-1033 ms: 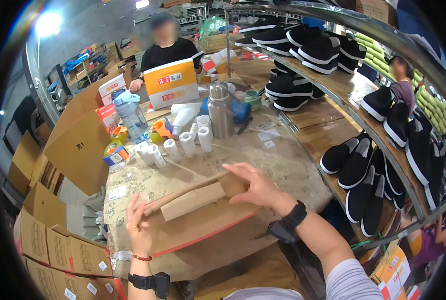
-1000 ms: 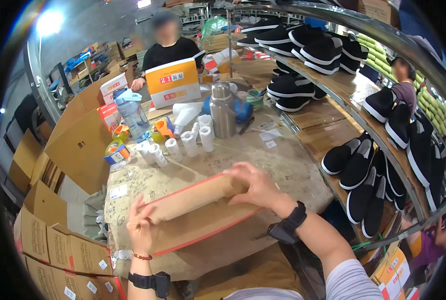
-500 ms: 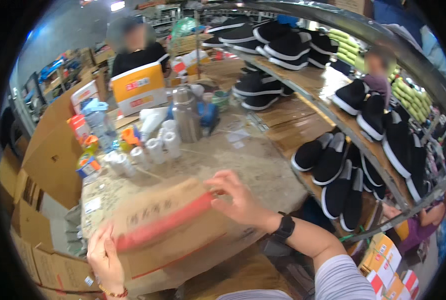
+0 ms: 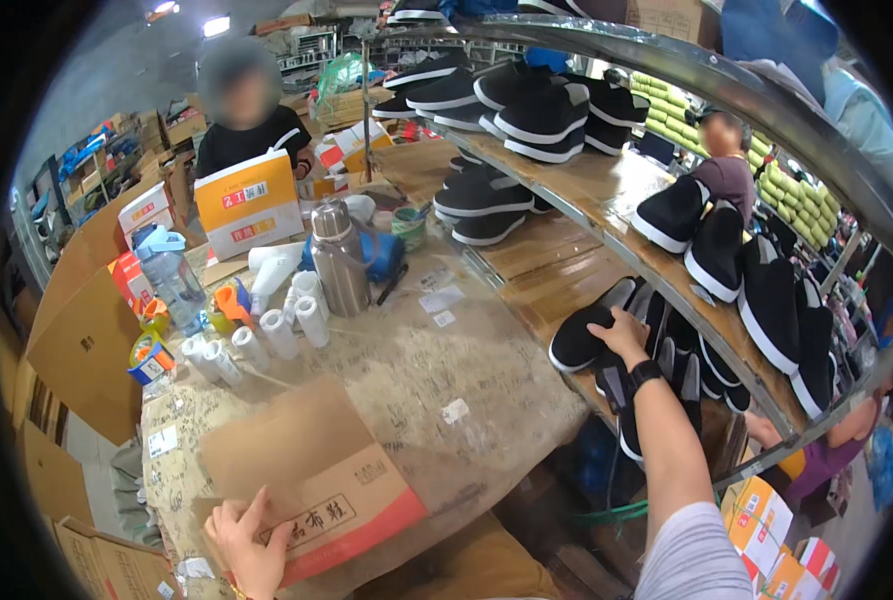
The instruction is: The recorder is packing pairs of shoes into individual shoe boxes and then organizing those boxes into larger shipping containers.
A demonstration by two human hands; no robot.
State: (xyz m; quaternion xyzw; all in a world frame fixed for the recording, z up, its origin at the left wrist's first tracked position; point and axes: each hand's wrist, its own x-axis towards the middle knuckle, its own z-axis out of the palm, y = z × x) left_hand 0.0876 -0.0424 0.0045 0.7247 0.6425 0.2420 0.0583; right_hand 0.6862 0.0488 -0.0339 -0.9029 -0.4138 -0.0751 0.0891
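On the table in front of me lies a brown cardboard box [image 4: 366, 470] with dark print, a red band and a raised plain flap. My left hand [image 4: 251, 540] grips it at the near left edge, fingers bent over the printed panel. Out to the right, my right hand [image 4: 623, 335] is closed around the upper part of a black slip-on shoe [image 4: 578, 338] with a white sole, at the lower shelf. Other black shoes [image 4: 681, 365] stand beside and under that hand, partly hidden by my forearm.
A metal-edged shelf rack [image 4: 606, 225] with shoes rises at the right. White rolls [image 4: 278, 333], a steel flask [image 4: 339, 260], a water bottle [image 4: 169, 275] and tape dispensers [image 4: 149, 358] stand on the table [image 4: 456, 360]. One person [image 4: 251, 130] is across the table, another [image 4: 726, 165] behind the rack.
My right hand has left the box and moved right to a shoe on the lower shelf. The box now lies lower on the table, its flap raised; my left hand stays on it.
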